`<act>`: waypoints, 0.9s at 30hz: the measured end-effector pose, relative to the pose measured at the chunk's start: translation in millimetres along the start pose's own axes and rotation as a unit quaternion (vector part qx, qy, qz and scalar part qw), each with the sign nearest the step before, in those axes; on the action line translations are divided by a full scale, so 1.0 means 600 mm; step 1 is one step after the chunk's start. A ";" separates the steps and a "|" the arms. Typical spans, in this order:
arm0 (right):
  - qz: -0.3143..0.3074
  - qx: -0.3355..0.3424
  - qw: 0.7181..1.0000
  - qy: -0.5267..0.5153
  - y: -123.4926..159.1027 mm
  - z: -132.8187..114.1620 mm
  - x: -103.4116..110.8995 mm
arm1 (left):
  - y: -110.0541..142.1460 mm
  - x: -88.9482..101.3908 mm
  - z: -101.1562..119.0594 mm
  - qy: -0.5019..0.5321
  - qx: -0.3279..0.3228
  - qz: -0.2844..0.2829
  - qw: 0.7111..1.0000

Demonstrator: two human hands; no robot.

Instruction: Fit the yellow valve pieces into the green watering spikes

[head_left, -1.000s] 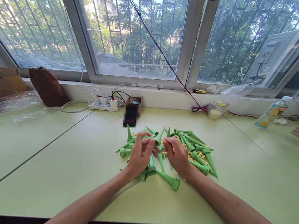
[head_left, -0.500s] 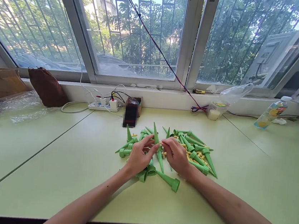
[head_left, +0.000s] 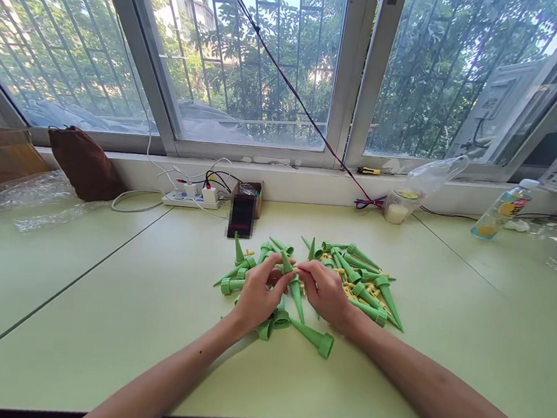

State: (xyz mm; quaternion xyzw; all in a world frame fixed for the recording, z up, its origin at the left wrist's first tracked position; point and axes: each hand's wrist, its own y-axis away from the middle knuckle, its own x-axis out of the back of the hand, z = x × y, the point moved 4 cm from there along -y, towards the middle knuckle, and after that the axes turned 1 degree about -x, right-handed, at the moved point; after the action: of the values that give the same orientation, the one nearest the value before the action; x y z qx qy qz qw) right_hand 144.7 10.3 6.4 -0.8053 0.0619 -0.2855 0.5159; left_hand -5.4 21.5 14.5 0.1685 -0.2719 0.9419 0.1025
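My left hand is closed around a green plastic plant-watering spike, its pointed end tilted up. Against it, my right hand pinches a small yellow piece, mostly hidden by the fingertips. Just below the fingers, another green cone points toward me. Several more green spikes lie left of and under my left hand. To the right is a heap of green spikes mixed with small yellow pieces. One loose spike lies nearest me, its ribbed cap to the right.
Along the back of the pale green table are a brown pouch, a power strip and a dark, blurred device before a small box. Further right stand a bagged cup and a tilted bottle. Windows rise behind.
The spike in my left hand has tipped, so its point now shows shorter and lower. My right fingertips have moved slightly left, closer to it. The other spikes lie unchanged.
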 end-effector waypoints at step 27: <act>-0.008 0.023 1.000 0.019 -0.002 -0.002 0.003 | -0.015 0.000 -0.016 0.200 0.127 0.028 0.971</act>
State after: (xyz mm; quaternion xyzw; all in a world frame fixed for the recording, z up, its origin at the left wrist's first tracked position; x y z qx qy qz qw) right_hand 145.2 9.3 8.7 -0.7879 0.0584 -0.3067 0.5308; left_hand -5.4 34.2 11.0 -0.0190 -0.1285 0.9859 0.1056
